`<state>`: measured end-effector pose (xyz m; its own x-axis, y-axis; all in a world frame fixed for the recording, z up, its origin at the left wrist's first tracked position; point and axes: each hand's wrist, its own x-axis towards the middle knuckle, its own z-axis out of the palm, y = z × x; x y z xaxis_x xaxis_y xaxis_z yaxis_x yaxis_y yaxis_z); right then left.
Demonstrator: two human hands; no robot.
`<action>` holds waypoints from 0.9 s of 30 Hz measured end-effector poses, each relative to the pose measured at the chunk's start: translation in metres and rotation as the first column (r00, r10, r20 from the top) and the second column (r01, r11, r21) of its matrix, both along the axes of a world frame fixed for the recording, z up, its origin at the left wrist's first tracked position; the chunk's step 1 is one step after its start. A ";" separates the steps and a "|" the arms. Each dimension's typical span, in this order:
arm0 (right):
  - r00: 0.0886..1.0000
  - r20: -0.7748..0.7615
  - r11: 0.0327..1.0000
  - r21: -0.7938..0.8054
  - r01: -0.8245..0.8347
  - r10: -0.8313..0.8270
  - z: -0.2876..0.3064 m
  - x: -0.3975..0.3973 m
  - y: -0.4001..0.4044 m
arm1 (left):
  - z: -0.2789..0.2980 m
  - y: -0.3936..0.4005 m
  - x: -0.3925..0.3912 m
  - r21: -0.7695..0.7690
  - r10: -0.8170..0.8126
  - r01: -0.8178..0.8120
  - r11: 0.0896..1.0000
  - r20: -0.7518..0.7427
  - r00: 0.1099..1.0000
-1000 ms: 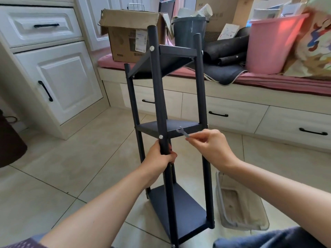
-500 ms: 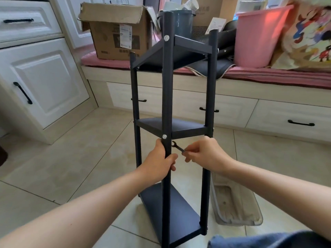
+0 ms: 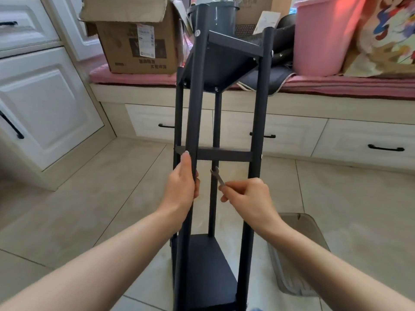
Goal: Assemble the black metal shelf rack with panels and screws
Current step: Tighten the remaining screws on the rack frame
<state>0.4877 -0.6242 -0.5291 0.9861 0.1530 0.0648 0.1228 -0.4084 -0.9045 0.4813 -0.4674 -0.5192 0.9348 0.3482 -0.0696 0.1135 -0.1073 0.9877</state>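
Observation:
The black metal shelf rack (image 3: 256, 122) stands on the tiled floor in front of me, with three panels fixed between its upright posts. It leans back toward me, so I see the underside of the top panel (image 3: 221, 63). My left hand (image 3: 182, 187) grips the near left post just below the middle panel (image 3: 224, 154). My right hand (image 3: 247, 198) pinches a small flat metal wrench (image 3: 217, 176), its open jaw pointing up between the posts, under the middle panel. Silver screw heads show at the top joints.
A clear plastic tray (image 3: 298, 254) lies on the floor right of the rack. Behind it runs a window bench with drawers (image 3: 336, 140), carrying a cardboard box (image 3: 134, 37), a grey bin (image 3: 221, 14) and a pink bucket (image 3: 323, 34). White cabinets (image 3: 40, 104) stand at the left.
The rack has tipped back toward me and turned slightly, so the middle panel is now edge-on. My right hand and the wrench dropped below that panel. My left hand kept its grip on the post.

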 end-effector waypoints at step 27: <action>0.949 0.305 0.996 0.071 0.062 -0.081 -0.020 0.007 0.043 | -0.007 0.000 -0.012 -0.267 -0.006 0.029 0.963 0.085 0.996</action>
